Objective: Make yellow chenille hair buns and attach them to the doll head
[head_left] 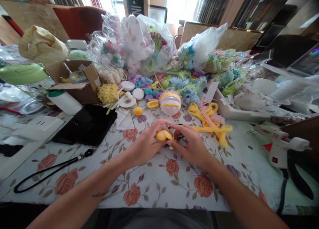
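A small yellow fuzzy piece (163,135) sits pinched between both hands above the floral tablecloth (154,179); the left hand (147,142) cups it steady while the right hand (190,146) grips its edge, apparently shaping it, yellow chenille stems (211,122) just beyond.

Light: daylight pours in from the windows (179,3) behind the table, blown out white.
Glare: sheen on the plastic bags (139,39).
Edges: wide-angle bending, corners stretched.
Sharpness: slightly soft throughout.

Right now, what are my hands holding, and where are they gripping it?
A small yellow fuzzy piece, pinched between the fingertips of left hand and right hand.
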Demonstrator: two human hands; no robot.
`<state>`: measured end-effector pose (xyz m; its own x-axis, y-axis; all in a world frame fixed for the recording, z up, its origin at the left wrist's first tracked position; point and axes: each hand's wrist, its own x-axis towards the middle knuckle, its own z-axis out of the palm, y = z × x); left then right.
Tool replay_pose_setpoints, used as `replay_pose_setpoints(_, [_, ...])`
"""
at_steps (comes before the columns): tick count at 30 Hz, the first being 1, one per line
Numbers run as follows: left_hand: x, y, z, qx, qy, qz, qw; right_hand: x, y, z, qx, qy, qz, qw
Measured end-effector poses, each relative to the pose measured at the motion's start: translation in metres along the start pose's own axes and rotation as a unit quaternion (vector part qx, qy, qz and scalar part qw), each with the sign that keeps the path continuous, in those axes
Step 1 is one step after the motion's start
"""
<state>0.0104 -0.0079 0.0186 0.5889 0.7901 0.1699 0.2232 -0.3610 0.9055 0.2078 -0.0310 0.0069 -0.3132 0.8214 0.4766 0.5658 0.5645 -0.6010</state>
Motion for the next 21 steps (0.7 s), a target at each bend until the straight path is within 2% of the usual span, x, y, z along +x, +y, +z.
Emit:
replay_pose_setpoints(3, [-0.001, 0.000, 0.004, 0.007, -0.006, -0.004, 1.000, -0.006, 0.000, 0.007, 0.013, 0.030, 0.024, 0.999])
replay_pose_setpoints(6, [-0.001, -0.001, 0.008, 0.025, 0.002, -0.008, 1.000, -0.010, -0.002, 0.013, 0.021, 0.032, 0.045, 0.998])
replay_pose_setpoints(11, [0.001, -0.006, 0.010, -0.009, 0.021, -0.030, 0.999, -0.010, -0.001, 0.014, -0.015, 0.049, -0.007, 0.999])
replay_pose_setpoints(15, [0.003, -0.007, 0.007, -0.058, 0.006, -0.065, 0.996, -0.008, 0.002, 0.012, -0.046, 0.076, -0.005, 0.996])
replay_pose_setpoints(21, [0.002, -0.006, 0.008, -0.023, 0.022, -0.044, 0.999, -0.010, -0.001, 0.012, -0.042, 0.080, -0.009, 0.996])
